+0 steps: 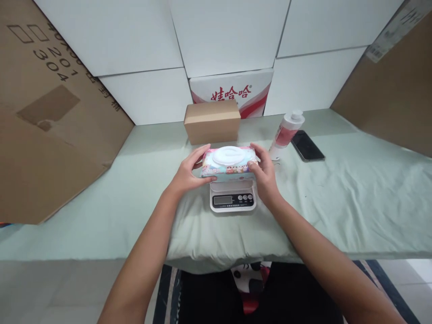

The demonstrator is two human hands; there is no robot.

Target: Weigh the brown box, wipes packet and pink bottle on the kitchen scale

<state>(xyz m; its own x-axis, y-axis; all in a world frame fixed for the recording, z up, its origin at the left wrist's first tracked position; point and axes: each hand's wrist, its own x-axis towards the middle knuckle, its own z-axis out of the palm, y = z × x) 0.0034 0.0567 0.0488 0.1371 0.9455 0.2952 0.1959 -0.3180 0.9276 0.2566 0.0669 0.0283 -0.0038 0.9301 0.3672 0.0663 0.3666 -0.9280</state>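
A pack of wet wipes (228,162) with a white oval lid and a pink, cartoon-printed wrapper sits on top of a small white digital scale (232,198). My left hand (189,173) grips the pack's left end. My right hand (265,173) grips its right end. The scale's grey display and three dark buttons face me below the pack. Whether the pack rests fully on the platform or is held just above it cannot be told.
A brown cardboard box (212,120) stands behind the scale, a red-and-white printed carton (236,92) behind that. A white bottle with a pink label (286,132) and a black phone (307,145) lie to the right. Large cardboard sheets (43,117) lean at both sides. Pale green cloth (354,198) covers the table.
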